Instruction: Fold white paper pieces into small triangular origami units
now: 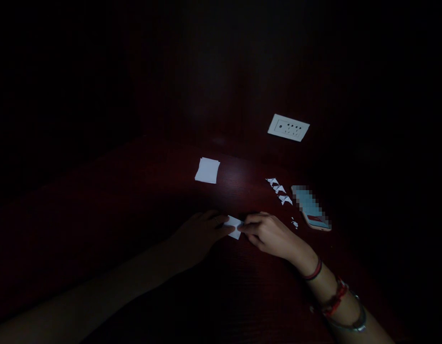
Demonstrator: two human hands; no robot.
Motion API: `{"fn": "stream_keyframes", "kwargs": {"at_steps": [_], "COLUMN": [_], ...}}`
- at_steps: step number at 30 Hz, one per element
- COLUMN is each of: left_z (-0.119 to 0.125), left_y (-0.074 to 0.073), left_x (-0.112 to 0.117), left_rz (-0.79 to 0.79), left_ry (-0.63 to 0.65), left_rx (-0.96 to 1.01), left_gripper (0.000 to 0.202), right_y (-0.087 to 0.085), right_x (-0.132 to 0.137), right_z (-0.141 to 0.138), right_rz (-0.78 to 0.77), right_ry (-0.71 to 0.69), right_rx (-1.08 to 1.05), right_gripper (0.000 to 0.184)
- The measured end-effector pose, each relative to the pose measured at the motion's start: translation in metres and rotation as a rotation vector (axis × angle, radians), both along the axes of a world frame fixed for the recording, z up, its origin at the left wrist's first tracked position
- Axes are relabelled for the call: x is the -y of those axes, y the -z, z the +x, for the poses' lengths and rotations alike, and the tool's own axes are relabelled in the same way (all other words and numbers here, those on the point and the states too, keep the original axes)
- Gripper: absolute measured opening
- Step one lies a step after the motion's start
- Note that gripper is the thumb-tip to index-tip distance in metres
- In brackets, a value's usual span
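A small piece of white paper (234, 224) lies low over the dark red table, held from both sides. The fingers of my left hand (205, 232) are closed on its left edge; this hand is in deep shadow. From the right, my right hand (266, 232) pinches the opposite edge with thumb and forefinger. Whether the paper is folded I cannot tell. Beyond my hands sits a stack of white paper squares (207, 170). Several small folded paper pieces (278, 189) form a slanting row past my right hand.
A phone (310, 209) rests on the table (171, 191) at the right, its screen lit. Tiny white paper scraps (294, 223) lie between it and my right hand. A white socket panel (289, 127) is at the back right. Darkness hides most of the surroundings.
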State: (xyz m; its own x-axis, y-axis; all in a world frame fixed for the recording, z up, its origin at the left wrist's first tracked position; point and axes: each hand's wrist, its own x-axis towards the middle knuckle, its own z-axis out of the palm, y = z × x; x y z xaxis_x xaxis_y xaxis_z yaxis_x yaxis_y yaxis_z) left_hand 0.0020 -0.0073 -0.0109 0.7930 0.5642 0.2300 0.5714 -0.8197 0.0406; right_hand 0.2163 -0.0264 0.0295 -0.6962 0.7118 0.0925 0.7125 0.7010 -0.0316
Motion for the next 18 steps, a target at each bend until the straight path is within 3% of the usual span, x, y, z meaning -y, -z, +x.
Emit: {"fn": "stream_keyframes", "kwargs": {"at_steps": [18], "left_z": [-0.0013], "left_y": [0.0032], "left_x": [-0.0008], "left_rz": [-0.001], "left_ry": [0.005], "left_rx": [-0.012], "left_gripper": [0.053], "right_y": [0.0018], "right_x": [0.0002], "right_z": [0.0009], "right_rz": [-0.035], "right_ry": [0.019], "right_rx": [-0.012], "right_gripper": [0.031]}}
